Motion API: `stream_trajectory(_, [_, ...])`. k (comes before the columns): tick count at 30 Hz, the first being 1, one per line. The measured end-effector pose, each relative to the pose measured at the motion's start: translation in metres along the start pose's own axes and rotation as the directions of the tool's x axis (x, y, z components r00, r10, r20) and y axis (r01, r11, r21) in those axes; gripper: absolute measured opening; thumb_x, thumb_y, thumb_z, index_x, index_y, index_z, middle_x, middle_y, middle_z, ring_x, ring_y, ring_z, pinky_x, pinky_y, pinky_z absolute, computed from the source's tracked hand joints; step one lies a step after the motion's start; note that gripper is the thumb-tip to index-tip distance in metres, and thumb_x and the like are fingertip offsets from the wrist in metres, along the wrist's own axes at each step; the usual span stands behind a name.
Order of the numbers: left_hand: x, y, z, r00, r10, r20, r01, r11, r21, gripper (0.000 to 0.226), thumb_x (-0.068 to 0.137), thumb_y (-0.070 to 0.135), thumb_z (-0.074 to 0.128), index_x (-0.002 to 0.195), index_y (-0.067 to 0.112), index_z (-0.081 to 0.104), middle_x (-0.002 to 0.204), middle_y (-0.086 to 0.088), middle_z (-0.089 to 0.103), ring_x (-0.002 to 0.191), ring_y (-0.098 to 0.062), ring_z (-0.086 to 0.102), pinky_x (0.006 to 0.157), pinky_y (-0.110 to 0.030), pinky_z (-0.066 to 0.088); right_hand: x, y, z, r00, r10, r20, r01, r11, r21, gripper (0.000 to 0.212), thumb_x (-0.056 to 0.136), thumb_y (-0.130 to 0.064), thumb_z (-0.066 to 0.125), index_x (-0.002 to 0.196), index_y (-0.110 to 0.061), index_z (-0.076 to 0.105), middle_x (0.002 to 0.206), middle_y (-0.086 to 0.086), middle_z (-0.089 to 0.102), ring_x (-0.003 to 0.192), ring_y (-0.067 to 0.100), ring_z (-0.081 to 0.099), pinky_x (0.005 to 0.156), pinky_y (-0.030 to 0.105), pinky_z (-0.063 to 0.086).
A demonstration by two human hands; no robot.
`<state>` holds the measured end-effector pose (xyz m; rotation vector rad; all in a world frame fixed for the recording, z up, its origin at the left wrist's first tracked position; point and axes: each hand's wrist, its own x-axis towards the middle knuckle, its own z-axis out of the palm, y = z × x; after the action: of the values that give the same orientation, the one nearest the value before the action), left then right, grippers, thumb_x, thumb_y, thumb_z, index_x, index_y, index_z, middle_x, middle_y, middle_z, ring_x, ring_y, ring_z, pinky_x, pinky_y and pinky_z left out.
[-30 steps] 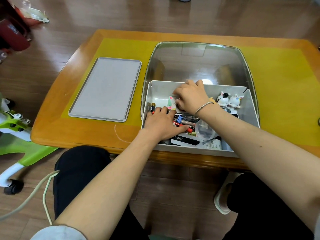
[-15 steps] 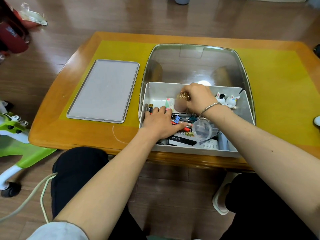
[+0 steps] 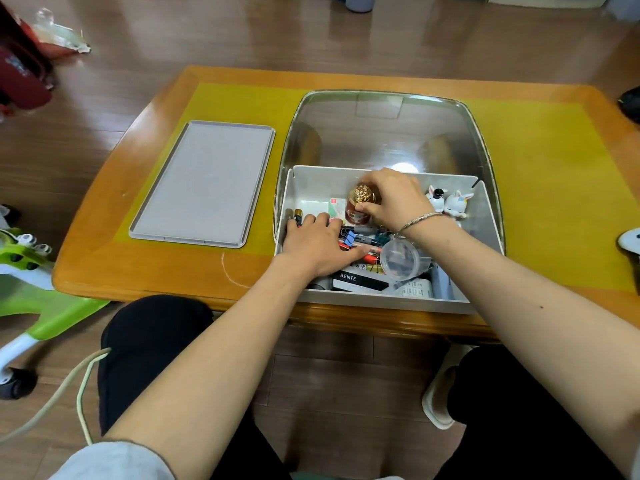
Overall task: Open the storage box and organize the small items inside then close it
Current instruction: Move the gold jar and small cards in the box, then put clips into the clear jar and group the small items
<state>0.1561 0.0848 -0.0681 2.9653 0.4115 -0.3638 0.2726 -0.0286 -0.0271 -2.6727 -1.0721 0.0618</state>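
The grey storage box (image 3: 374, 296) stands open at the table's near edge, its clear lid (image 3: 384, 129) tipped up behind it. Inside lie pens, binder clips, batteries (image 3: 297, 215), a black box marked BENTE (image 3: 360, 280), a clear round tub (image 3: 401, 258) and two small rabbit figures (image 3: 448, 202). My right hand (image 3: 391, 199) grips a small red jar with a gold cap (image 3: 360, 202), upright near the box's back wall. Flat on the pens and clips at the left lies my left hand (image 3: 318, 245), fingers straight.
A flat grey tray (image 3: 204, 183) lies on the yellow mat (image 3: 561, 188) left of the box. The wooden table's (image 3: 145, 271) front edge is just below the box. A green and white wheeled toy (image 3: 31, 282) and a cable sit on the floor at left.
My right hand has lifted the red jar with the gold cap out of the clutter and holds it upright. The left hand has stayed pressed on the pens.
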Motion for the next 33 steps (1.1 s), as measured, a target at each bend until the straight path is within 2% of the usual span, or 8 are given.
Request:
stream_trajectory(4, [-0.006,0.002,-0.007,1.0,0.006,-0.026,-0.007,1.0,-0.013,0.086,0.082,0.081,0.028,0.146,0.024,0.035,0.152,-0.005,0.034,0.14,-0.029,0.028,0.112,-0.054,0.02,-0.013,0.008,-0.01,0.996,0.027,-0.083,-0.019,0.995,0.099,0.042,0.085,-0.036,0.064,0.123,-0.019,0.055,0.12,0.003,0.06,0.113,0.024,0.053,0.099,0.043,0.038])
stream_trajectory(8, [-0.023,0.005,-0.019,0.914,0.009,-0.405,-0.05,0.995,-0.09,0.051,0.093,0.055,0.045,0.129,0.02,0.054,0.136,-0.001,0.053,0.129,-0.022,0.039,0.106,-0.043,0.029,-0.035,0.02,-0.023,0.985,0.107,-0.134,-0.079,0.977,0.199,0.031,0.086,-0.028,0.063,0.116,-0.02,0.061,0.116,0.003,0.061,0.108,0.023,0.056,0.096,0.045,0.042])
stream_trajectory(11, [-0.045,-0.007,-0.017,0.839,-0.135,-0.527,-0.005,0.967,-0.255,0.033,0.094,0.038,0.052,0.121,0.021,0.06,0.13,0.001,0.055,0.128,-0.021,0.036,0.105,-0.041,0.028,-0.053,0.024,-0.026,0.984,0.123,-0.127,-0.094,0.972,0.214,0.023,0.086,-0.025,0.063,0.108,-0.018,0.067,0.111,0.004,0.066,0.104,0.022,0.058,0.093,0.038,0.044])
stream_trajectory(15, [-0.068,-0.022,-0.003,0.842,-0.251,-0.477,0.08,0.933,-0.35,0.036,0.095,0.022,0.052,0.131,0.018,0.051,0.145,-0.004,0.04,0.135,-0.024,0.03,0.108,-0.044,0.029,-0.075,0.018,-0.021,0.99,0.099,-0.105,-0.073,0.971,0.227,0.02,0.086,-0.026,0.064,0.104,-0.017,0.069,0.105,0.003,0.068,0.102,0.022,0.058,0.09,0.035,0.044])
stream_trajectory(20, [-0.074,-0.023,0.007,0.879,-0.278,-0.387,-0.01,0.8,-0.599,0.054,0.094,0.0,0.045,0.145,0.012,0.032,0.148,-0.008,0.029,0.134,-0.023,0.035,0.108,-0.033,0.035,-0.092,0.023,-0.012,0.989,0.145,0.035,-0.149,0.974,0.169,0.038,0.083,-0.041,0.064,0.115,-0.02,0.064,0.116,0.005,0.064,0.111,0.025,0.055,0.096,0.043,0.044])
stream_trajectory(26, [-0.068,-0.016,0.011,0.872,-0.364,-0.328,0.064,0.748,-0.66,0.069,0.096,0.004,0.048,0.153,0.019,0.012,0.153,-0.006,0.028,0.136,-0.02,0.035,0.101,-0.03,0.039,-0.1,0.031,-0.009,0.94,0.316,0.127,-0.336,0.924,0.184,0.055,0.08,-0.046,0.067,0.122,-0.013,0.056,0.103,0.006,0.065,0.098,0.023,0.061,0.086,0.033,0.049])
stream_trajectory(30, [-0.07,-0.01,0.012,0.879,-0.353,-0.319,0.064,0.751,-0.657,0.067,0.097,0.007,0.046,0.153,0.016,0.01,0.153,-0.007,0.026,0.135,-0.023,0.037,0.102,-0.031,0.04,-0.1,0.028,-0.011,0.925,0.38,0.007,-0.346,0.834,0.429,0.033,0.082,-0.033,0.069,0.108,-0.014,0.061,0.074,-0.004,0.056,0.077,0.016,0.057,0.069,0.025,0.041])
stream_trajectory(33, [-0.074,-0.004,0.014,0.86,-0.366,-0.355,0.109,0.813,-0.572,0.064,0.097,0.018,0.049,0.152,0.013,0.016,0.155,-0.008,0.025,0.141,-0.025,0.024,0.111,-0.038,0.029,-0.1,0.019,-0.015,0.92,0.39,0.044,-0.302,0.632,0.714,0.029,0.089,-0.023,0.063,0.114,-0.009,0.058,0.077,-0.002,0.06,0.066,0.011,0.06,0.063,0.028,0.054])
